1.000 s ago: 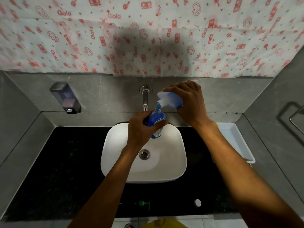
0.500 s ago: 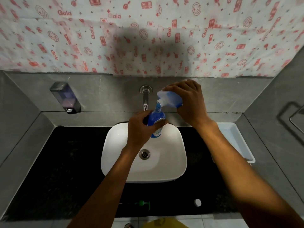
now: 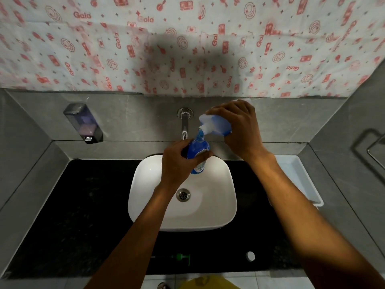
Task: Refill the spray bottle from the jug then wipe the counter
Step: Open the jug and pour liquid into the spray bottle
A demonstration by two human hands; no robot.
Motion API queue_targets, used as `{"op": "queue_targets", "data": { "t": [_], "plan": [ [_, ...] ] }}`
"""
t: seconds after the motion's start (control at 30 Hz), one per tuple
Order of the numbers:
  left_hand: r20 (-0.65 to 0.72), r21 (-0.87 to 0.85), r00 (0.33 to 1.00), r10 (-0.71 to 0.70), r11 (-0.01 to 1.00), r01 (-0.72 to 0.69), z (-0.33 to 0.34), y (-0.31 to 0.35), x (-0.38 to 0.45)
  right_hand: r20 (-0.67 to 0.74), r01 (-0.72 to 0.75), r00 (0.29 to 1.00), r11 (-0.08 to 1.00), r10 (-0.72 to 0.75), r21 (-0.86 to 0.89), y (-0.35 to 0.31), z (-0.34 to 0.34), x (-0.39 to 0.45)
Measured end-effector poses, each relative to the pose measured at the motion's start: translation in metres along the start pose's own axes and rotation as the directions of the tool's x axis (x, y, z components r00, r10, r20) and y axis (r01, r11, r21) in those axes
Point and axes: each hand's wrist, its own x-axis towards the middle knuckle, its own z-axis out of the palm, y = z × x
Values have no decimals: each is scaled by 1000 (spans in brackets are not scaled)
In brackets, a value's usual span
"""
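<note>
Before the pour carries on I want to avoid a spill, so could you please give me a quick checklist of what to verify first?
1. Left hand grips the spray bottle: ok.
2. Right hand holds the jug tilted, spout at the bottle's neck: ok.
3. Pour is over the sink: ok.
4. Fill level in the bottle: cannot tell.
5. Green spray head and white cap lie ready on the counter: ok.
6. Wiping cloth within reach: cannot tell.
</note>
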Motion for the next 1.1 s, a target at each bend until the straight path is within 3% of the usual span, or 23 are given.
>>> {"op": "queue_targets", "data": {
  "t": [1.1],
  "plan": [
    [-19,38,999,36,999,-35,0,1,-1,0,3,1000,1000,-3,-1,3,4,0]
  ]
}}
